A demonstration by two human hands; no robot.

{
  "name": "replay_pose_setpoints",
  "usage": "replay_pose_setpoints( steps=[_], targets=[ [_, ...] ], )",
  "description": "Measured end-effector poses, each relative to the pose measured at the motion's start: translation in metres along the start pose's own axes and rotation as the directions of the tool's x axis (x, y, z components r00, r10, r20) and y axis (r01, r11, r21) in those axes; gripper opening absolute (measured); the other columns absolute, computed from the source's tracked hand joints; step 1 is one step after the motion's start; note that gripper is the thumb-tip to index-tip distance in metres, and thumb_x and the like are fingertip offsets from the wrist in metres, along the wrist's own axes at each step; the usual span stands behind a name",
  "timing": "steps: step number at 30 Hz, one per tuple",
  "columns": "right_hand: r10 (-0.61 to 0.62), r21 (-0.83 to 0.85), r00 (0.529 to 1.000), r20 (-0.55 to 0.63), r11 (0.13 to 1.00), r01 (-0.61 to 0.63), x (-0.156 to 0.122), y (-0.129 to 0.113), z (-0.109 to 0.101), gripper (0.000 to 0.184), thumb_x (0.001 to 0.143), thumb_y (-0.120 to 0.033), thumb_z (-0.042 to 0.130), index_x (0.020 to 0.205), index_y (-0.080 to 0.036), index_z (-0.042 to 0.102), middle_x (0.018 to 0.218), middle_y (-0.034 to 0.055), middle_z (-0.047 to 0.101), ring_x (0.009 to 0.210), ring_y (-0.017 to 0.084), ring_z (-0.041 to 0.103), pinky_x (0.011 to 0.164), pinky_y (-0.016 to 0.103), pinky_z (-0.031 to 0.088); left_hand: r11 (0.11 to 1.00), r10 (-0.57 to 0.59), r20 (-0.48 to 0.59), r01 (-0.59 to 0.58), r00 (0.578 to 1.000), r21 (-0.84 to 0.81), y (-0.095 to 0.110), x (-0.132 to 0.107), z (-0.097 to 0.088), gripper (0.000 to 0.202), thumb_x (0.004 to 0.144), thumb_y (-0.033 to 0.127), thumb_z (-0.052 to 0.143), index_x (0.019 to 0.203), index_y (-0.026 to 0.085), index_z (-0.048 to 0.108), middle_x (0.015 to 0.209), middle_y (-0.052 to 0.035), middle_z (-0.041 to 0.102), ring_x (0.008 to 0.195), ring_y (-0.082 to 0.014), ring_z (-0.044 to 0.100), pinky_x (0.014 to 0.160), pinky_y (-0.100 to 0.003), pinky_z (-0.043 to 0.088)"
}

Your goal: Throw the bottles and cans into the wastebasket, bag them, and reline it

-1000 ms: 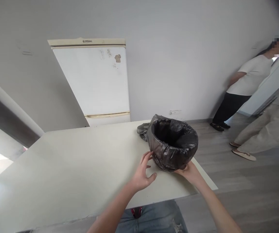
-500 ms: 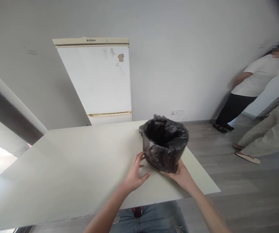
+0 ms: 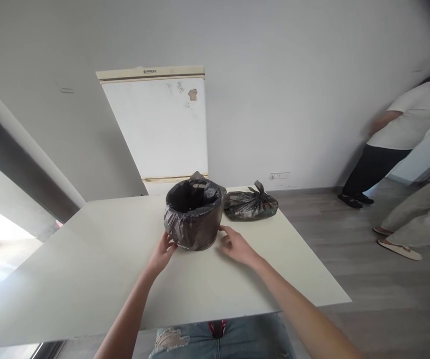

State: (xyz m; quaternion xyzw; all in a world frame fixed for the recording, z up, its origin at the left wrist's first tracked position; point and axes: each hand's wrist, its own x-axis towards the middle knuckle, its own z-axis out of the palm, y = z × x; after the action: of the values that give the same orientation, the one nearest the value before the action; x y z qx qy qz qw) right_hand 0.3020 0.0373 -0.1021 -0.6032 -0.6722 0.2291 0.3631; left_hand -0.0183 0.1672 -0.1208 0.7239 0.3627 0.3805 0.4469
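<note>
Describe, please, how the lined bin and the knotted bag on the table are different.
The lined bin gapes open at the top; the knotted bag is tied shut. The lined bin looks taller and rounded, while the knotted bag lies low and slumped. Left fingers and right fingers are at the lined bin; none touch the knotted bag. Both show dark, wrinkled plastic.

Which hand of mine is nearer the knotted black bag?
Right. Your right hand is this side of the knotted black bag; your left hand is farther, at the near left of the lined bin.
</note>
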Motion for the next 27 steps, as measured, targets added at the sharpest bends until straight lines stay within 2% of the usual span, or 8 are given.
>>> replay_pose_setpoints(
  steps=[1,2,4,6,8,14,27],
  targets=[
    [-0.011,-0.089,1.0,0.014,0.996,0.012,0.002,0.005,-0.007,0.034,0.091,-0.021,0.062,0.124,-0.021,0.063,0.116,0.0086,0.073,0.087,0.019,0.069,0.078,0.03,0.052,0.987,-0.026,-0.025,0.029,0.999,0.159,0.0,0.001,-0.008,0.06,0.096,0.054,0.059,0.147,0.024,0.047,0.134,-0.0142,0.065,0.115,-0.0276,0.068,0.092,-0.038,0.057],
    [-0.016,-0.165,1.0,0.023,0.986,0.019,0.003,0.011,-0.014,0.016,0.093,-0.02,0.056,0.104,-0.02,0.068,0.097,0.0062,0.074,0.077,0.018,0.066,0.072,0.029,0.049,0.939,-0.059,-0.061,0.076,0.996,0.335,0.001,0.001,-0.015,0.051,0.099,0.055,0.051,0.139,0.023,0.054,0.129,-0.013,0.067,0.111,-0.0267,0.069,0.088,-0.036,0.056],
    [-0.024,-0.248,0.999,0.034,0.968,0.032,0.004,0.021,-0.024,0.023,0.096,-0.021,0.051,0.075,-0.02,0.062,0.073,0.0033,0.067,0.066,0.017,0.059,0.067,0.029,0.042,0.765,-0.135,-0.148,0.198,0.98,0.613,0.001,0.0,-0.029,0.046,0.103,0.055,0.038,0.11,0.02,0.067,0.106,-0.0121,0.073,0.097,-0.0271,0.071,0.08,-0.034,0.052],
    [-0.043,-0.283,0.998,0.044,0.958,0.054,0.005,0.028,-0.027,0.026,0.095,-0.022,0.054,0.069,-0.021,0.057,0.071,0.0032,0.064,0.067,0.017,0.057,0.067,0.028,0.037,0.635,-0.203,-0.194,0.28,0.96,0.72,0.0,0.0,-0.037,0.053,0.102,0.055,0.037,0.077,0.019,0.066,0.08,-0.0124,0.071,0.082,-0.0292,0.069,0.073,-0.035,0.047],
    [-0.061,-0.315,0.997,0.054,0.946,0.076,0.005,0.033,-0.025,0.023,0.094,-0.022,0.055,0.07,-0.021,0.056,0.076,0.0035,0.065,0.071,0.017,0.057,0.068,0.028,0.035,0.575,-0.242,-0.197,0.304,0.95,0.76,-0.002,-0.001,-0.039,0.055,0.1,0.054,0.04,0.062,0.02,0.059,0.071,-0.0132,0.068,0.075,-0.0306,0.067,0.068,-0.035,0.042],
    [-0.068,-0.359,0.996,0.051,0.93,0.082,0.005,0.037,-0.019,0.024,0.095,-0.022,0.054,0.071,-0.021,0.054,0.076,0.0021,0.063,0.07,0.016,0.055,0.067,0.027,0.033,0.477,-0.274,-0.18,0.296,0.945,0.827,-0.001,0.0,-0.033,0.055,0.1,0.053,0.037,0.065,0.022,0.066,0.079,-0.0131,0.072,0.077,-0.0306,0.067,0.065,-0.033,0.037],
    [-0.065,-0.351,0.997,0.042,0.933,0.075,0.006,0.044,-0.02,0.027,0.095,-0.024,0.052,0.068,-0.022,0.048,0.07,0.0002,0.058,0.066,0.016,0.052,0.064,0.027,0.031,0.444,-0.295,-0.178,0.3,0.939,0.844,-0.001,0.0,-0.036,0.056,0.102,0.053,0.034,0.067,0.023,0.067,0.079,-0.0124,0.072,0.078,-0.0316,0.069,0.065,-0.032,0.037]
  ],
)
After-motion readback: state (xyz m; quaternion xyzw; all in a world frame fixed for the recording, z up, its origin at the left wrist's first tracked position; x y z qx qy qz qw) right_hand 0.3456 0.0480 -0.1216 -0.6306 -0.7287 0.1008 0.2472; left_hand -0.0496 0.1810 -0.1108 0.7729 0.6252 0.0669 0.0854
